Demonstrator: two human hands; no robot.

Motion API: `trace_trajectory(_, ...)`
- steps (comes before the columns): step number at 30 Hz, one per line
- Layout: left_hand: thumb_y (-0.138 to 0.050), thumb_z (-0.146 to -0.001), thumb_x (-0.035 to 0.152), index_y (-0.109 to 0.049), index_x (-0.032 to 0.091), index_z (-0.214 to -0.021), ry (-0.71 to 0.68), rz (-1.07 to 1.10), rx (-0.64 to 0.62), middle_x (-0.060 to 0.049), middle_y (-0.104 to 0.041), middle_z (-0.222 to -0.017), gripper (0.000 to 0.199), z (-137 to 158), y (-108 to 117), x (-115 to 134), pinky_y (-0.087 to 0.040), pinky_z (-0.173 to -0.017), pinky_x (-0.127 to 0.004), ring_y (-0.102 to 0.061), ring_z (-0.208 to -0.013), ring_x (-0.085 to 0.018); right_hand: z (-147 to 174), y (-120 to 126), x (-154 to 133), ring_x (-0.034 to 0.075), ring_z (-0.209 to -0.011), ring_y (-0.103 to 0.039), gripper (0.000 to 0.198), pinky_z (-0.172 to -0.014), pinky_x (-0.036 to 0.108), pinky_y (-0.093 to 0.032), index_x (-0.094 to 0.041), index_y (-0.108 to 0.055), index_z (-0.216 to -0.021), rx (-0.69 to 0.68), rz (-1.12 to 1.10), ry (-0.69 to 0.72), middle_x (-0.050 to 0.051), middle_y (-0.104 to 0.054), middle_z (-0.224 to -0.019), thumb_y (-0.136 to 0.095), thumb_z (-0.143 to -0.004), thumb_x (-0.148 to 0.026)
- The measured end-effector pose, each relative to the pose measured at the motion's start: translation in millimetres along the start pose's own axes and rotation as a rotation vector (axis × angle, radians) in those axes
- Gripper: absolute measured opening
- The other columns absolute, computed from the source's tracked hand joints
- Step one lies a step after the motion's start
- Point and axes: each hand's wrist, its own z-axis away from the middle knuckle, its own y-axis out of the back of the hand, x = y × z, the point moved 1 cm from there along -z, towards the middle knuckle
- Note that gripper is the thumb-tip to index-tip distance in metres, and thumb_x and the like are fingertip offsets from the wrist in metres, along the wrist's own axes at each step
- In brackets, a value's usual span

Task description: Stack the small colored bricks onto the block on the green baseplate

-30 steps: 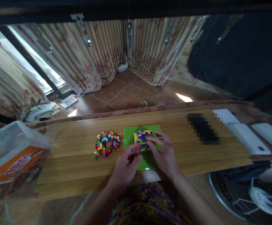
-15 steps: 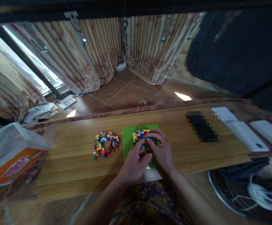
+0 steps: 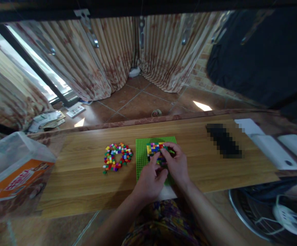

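Note:
A green studded baseplate [image 3: 141,164] lies on the wooden board, with a block of multicoloured toy bricks [image 3: 153,147] built up on it. My left hand [image 3: 149,179] rests over the plate's lower part, its index finger reaching to the bricks and its thumb held apart. From the right, my right hand [image 3: 177,163] curls over the same block. Its thumb and index finger come close together at the upper right bricks, and whatever they pinch is too small to make out. Both hands hide much of the block. Left of the plate lies a ring-shaped pile of loose bricks [image 3: 125,155].
At the far left stands a clear plastic box [image 3: 17,153] with an orange label. A pixelated black object [image 3: 224,140] lies on the board's right part, near white flat objects [image 3: 275,150]. A fan [image 3: 286,215] stands at lower right. Curtains [image 3: 112,54] hang beyond.
The whole view has shifted slightly. My right thumb and fingers have moved a little over the block's upper right. My left hand stays in nearly the same place.

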Motion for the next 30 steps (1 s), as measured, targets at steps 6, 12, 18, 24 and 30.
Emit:
trace_trajectory(6,-0.048,-0.085,0.022,-0.037,0.014,-0.140,-0.016,-0.028,0.004,0.002,-0.058,-0.065,0.057,0,-3,-2,-0.036,-0.051,-0.023,-0.051,-0.053,-0.013,0,0,1,0.021,-0.092,-0.060,0.020,-0.083,0.037,-0.049,-0.021,-0.066,-0.095,0.003,0.054,0.046,0.006,-0.064,-0.099,-0.060,-0.081,-0.034)
trace_trajectory(12,-0.048,-0.084,0.018,-0.032,0.014,-0.143,-0.059,-0.045,0.025,0.003,-0.056,-0.062,0.061,1,-4,-4,-0.034,-0.050,-0.023,-0.049,-0.051,-0.012,1,-1,-1,0.021,-0.095,-0.059,0.018,-0.087,0.039,-0.047,-0.021,-0.065,-0.095,0.005,0.094,0.123,0.006,-0.063,-0.099,-0.059,-0.083,-0.032)
trace_trajectory(18,-0.049,-0.083,0.017,-0.030,0.012,-0.144,-0.056,-0.018,0.020,0.003,-0.058,-0.062,0.064,-1,-5,-6,-0.036,-0.053,-0.023,-0.051,-0.054,-0.013,2,-1,2,0.021,-0.096,-0.060,0.020,-0.089,0.039,-0.047,-0.021,-0.066,-0.095,-0.004,0.058,0.109,0.006,-0.065,-0.099,-0.059,-0.083,-0.034)
trace_trajectory(24,-0.050,-0.084,0.020,-0.031,0.013,-0.144,-0.016,0.116,0.066,0.000,-0.061,-0.070,0.063,9,-3,-10,-0.040,-0.055,-0.023,-0.054,-0.059,-0.013,-2,10,4,0.022,-0.098,-0.062,0.030,-0.090,0.039,-0.048,-0.021,-0.070,-0.100,0.009,-0.065,0.042,0.007,-0.069,-0.104,-0.054,-0.087,-0.043)
trace_trajectory(30,-0.051,-0.086,0.022,-0.040,0.013,-0.139,-0.023,0.044,0.117,0.002,-0.058,-0.066,0.055,27,11,-12,-0.037,-0.054,-0.022,-0.049,-0.055,-0.011,-18,5,6,0.022,-0.092,-0.063,0.040,-0.081,0.038,-0.051,-0.019,-0.069,-0.106,0.022,0.011,0.032,0.010,-0.068,-0.105,-0.056,-0.084,-0.050)
